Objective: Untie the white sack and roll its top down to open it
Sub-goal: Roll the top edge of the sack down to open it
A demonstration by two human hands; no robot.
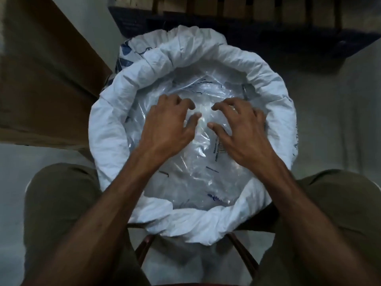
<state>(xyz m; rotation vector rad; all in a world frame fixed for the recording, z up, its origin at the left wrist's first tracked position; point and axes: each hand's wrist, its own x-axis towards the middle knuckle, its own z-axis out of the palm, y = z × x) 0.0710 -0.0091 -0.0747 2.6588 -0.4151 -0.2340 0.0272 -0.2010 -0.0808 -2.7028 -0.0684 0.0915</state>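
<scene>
The white sack (pixel 115 129) stands between my knees, its top rolled down into a thick ring all the way round. Blue print shows on its outside at the far left. Inside lies a clear plastic inner bag (pixel 193 176) with blue lettering, crumpled and closed over the contents. My left hand (pixel 169 122) and my right hand (pixel 239 129) rest side by side on the middle of that clear bag, fingers curled and spread, fingertips close to a raised fold between them. Neither hand visibly grips anything.
A brown cardboard sheet (pixel 41 79) leans at the left. A dark pallet-like structure (pixel 247 19) runs along the far edge. My olive-trousered legs (pixel 59 203) flank the sack, and red-brown stool legs (pixel 144 248) show beneath it. The floor is grey.
</scene>
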